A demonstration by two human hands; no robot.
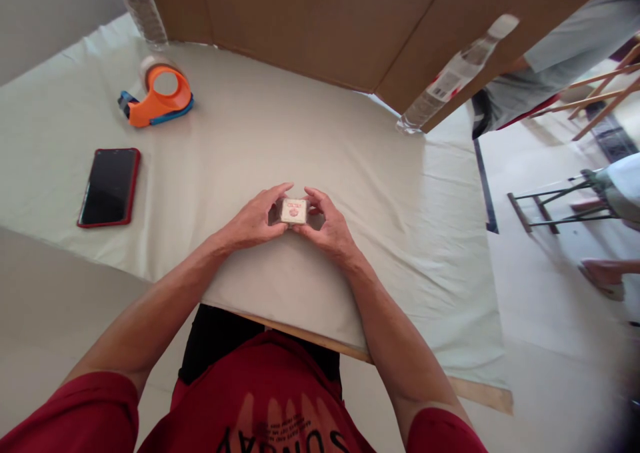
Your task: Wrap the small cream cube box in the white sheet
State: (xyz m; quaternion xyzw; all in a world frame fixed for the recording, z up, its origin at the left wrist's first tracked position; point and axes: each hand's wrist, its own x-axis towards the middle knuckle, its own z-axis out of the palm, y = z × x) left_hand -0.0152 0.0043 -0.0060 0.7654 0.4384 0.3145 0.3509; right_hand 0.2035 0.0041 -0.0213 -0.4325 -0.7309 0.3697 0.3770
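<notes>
A small, pale, squarish block [294, 211] with red printing on its top is between my two hands, near the front of the cloth-covered table. My left hand [257, 219] curves round its left side, the thumb at the near edge. From the right, my right hand [327, 225] curls about the opposite side, its thumb also at the near edge. Both hands appear to grip the block at its sides. Its exact kind cannot be made out, and the fingers cover parts of its sides.
At the left lie a red-cased phone [110, 187] and an orange tape dispenser [161, 96]. A brown cardboard panel [300, 33] stands along the back, with plastic bottles [450, 79] [145, 16] by its ends. At the right are a seated person [575, 53] and a folding stool [555, 206].
</notes>
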